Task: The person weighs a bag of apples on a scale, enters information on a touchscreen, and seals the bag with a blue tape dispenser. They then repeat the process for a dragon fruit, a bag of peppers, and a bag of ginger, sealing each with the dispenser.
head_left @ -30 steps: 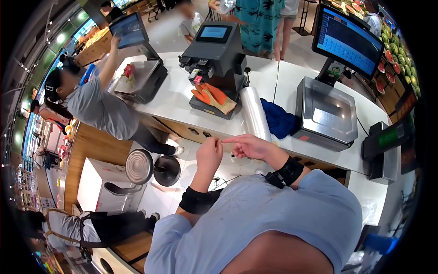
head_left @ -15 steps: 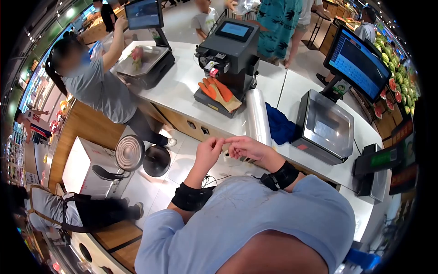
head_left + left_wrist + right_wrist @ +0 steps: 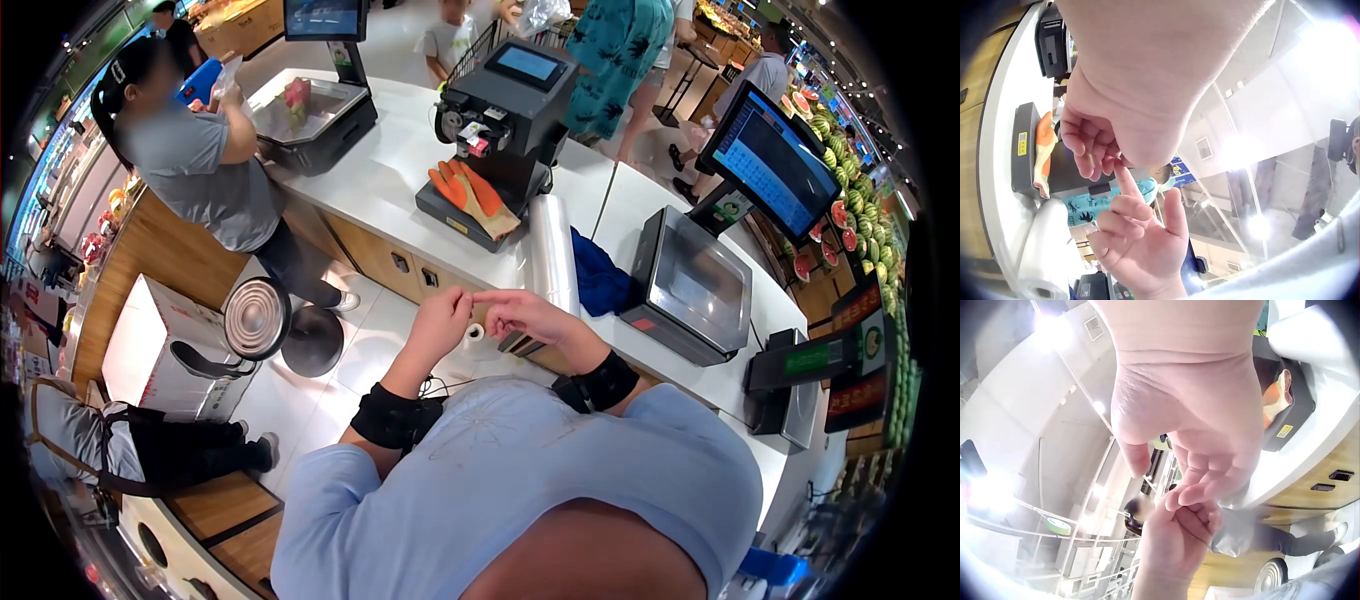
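Both hands meet in front of the blue shirt, near the counter's edge. The left hand [image 3: 440, 322] has its fingers curled and holds no object. From the right hand [image 3: 530, 318], a straight index finger reaches across and touches the left fingertips, while its other fingers bend loosely. In the left wrist view this contact shows below the left hand [image 3: 1104, 119], with the thumb of the right hand [image 3: 1144, 250] raised. The right wrist view shows the right hand [image 3: 1204, 431] above the curled left hand [image 3: 1175, 540]. A clear plastic roll [image 3: 553, 255] lies just beyond them.
The white counter [image 3: 400, 130] carries a dark machine [image 3: 510, 90], orange gloves [image 3: 475, 200], blue cloth [image 3: 600, 275] and a scale [image 3: 695, 280]. On the left, a person [image 3: 200, 160] stands at another scale [image 3: 305, 120]; a stool [image 3: 257, 318] and white box [image 3: 165, 345] are nearby.
The head view has shifted. The person at the left has lowered an arm from the screen. Both hands have kept their fingertip contact, with little change in pose.
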Motion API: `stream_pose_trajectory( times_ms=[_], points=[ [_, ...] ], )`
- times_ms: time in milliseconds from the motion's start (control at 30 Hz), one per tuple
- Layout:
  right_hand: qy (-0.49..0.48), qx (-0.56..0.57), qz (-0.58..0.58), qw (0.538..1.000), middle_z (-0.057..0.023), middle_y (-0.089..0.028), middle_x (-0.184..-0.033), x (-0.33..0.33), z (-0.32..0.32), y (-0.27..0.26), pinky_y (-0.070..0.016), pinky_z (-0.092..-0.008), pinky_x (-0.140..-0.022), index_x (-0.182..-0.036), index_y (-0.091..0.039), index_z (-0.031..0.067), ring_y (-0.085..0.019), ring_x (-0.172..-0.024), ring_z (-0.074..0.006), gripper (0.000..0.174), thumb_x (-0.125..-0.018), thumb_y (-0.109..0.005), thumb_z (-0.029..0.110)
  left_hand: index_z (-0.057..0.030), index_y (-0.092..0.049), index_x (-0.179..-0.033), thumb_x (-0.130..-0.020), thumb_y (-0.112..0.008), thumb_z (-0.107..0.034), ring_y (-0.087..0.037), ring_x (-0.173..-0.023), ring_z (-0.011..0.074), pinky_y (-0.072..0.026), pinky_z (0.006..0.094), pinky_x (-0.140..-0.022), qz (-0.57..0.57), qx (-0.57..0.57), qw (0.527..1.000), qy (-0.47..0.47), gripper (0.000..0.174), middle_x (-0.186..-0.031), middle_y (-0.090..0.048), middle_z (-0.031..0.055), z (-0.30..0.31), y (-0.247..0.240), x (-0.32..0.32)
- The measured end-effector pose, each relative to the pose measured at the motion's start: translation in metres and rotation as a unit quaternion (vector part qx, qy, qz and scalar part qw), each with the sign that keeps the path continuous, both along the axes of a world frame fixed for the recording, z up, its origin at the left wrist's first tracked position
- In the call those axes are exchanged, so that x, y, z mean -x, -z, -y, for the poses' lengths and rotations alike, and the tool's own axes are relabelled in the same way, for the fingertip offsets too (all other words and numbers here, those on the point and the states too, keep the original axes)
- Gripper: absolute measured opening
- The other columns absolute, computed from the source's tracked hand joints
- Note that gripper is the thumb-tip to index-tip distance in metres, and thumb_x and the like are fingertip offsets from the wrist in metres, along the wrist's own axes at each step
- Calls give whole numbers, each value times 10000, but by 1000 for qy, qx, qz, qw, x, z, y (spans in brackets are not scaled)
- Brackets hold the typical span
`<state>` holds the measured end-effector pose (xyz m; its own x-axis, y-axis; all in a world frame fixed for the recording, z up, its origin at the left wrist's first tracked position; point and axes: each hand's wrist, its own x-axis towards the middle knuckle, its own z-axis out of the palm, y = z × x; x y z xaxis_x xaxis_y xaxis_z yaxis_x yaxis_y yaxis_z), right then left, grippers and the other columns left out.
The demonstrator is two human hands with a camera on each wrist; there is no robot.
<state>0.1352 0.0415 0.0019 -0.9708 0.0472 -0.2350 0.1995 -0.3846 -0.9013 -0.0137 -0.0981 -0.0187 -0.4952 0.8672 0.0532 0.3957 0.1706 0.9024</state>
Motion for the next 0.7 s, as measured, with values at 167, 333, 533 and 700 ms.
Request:
stream_pose_trajectory(
  times_ms=[167,333,533,700],
  points=[
    [-5,-33,5,999,-53,-629,-821,0,1,2,-435,-212,-642,-1346,-465,-15,-546,-689,-94,424,-950,-473,136,14,-578,-820,-941,-481,-204,-627,-644,251,-485,346,-613,-61,6,998,11,268,-694,-632,128,3,2,2],
    [-9,-24,6,1000,-79,-630,-868,2,3,3,-430,-210,-666,-1355,-462,-3,-577,-735,-114,435,-946,-466,144,14,-586,-814,-920,-473,-203,-608,-705,368,-474,431,-639,-60,-8,998,8,267,-737,-618,200,7,-1,3],
    [-6,-16,2,1000,-92,-626,-893,8,9,10,-470,-238,-706,-1329,-463,20,-586,-763,-131,402,-967,-493,192,5,-608,-828,-903,-485,-207,-591,-749,430,-463,486,-650,-40,-21,999,-5,256,-784,-614,237,20,-10,6],
    [-3,-3,9,1000,-88,-618,-888,17,25,8,-479,-246,-709,-1317,-452,29,-583,-766,-132,389,-973,-501,204,12,-608,-821,-906,-505,-230,-598,-677,375,-469,412,-617,-58,-23,998,-8,277,-717,-612,196,34,-15,12]
  ],
)
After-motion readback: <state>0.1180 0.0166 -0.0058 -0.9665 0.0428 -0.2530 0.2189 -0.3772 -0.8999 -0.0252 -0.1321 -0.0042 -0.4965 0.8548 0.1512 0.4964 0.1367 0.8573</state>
